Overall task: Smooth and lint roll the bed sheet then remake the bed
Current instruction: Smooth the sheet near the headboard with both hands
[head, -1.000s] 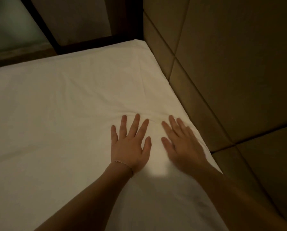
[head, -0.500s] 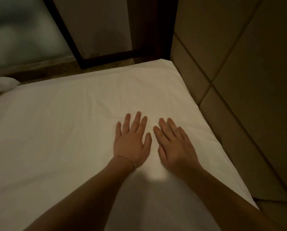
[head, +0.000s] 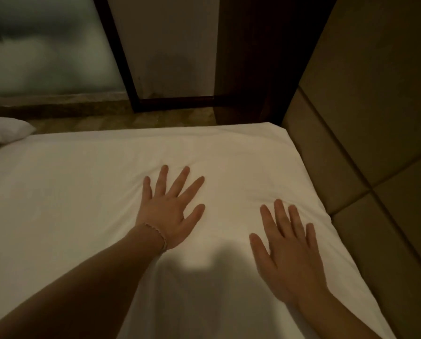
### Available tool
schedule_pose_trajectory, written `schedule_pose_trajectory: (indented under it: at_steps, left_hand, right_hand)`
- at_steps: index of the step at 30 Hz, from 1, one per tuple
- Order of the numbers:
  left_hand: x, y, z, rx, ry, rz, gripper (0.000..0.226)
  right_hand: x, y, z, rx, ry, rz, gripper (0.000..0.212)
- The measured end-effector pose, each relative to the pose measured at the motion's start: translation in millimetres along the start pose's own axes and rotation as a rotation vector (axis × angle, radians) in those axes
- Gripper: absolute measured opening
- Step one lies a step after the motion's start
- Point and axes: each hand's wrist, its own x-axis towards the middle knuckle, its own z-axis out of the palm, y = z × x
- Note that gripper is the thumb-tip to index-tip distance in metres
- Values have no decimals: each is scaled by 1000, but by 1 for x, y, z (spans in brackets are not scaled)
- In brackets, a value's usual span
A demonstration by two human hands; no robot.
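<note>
Both hands lay flat with fingers spread on the bed sheet [head: 87, 192], grasping nothing. The right hand [head: 290, 253] was nearer the padded headboard [head: 375, 216]; the left hand [head: 170, 209] reached farther toward the far corner, where faint creases lay ahead of the fingertips.

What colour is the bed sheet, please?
Plain white, no pattern; the bed sheet shows in the head view.

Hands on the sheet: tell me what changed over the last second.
The left hand and right hand lay side by side and have spread apart: the left slid outward to the left, the right toward the padded wall. Nothing was gripped or let go. Both hands stay flat, fingers straight, on the white bed sheet, which keeps faint creases by the fingertips.
</note>
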Motion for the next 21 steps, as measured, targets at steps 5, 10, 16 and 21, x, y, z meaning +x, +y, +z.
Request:
schedule_pose_trajectory:
  at_steps: [5, 10, 16, 21]
  left_hand:
    - [39, -14, -10, -12, -44, 67, 60]
    - [65, -23, -3, -27, 0, 30, 68]
    - [107, -30, -3, -36, -3, -65, 78]
    - [105, -32, 6, -38, 33, -68, 77]
  right_hand:
    - [69, -52, -9, 4, 25, -258, 59]
    - [145, -66, -11, -116, 50, -315, 61]
    - [198, -36, -22, -142, 52, -200, 67]
    - [177, -61, -29, -48, -4, -75, 66]
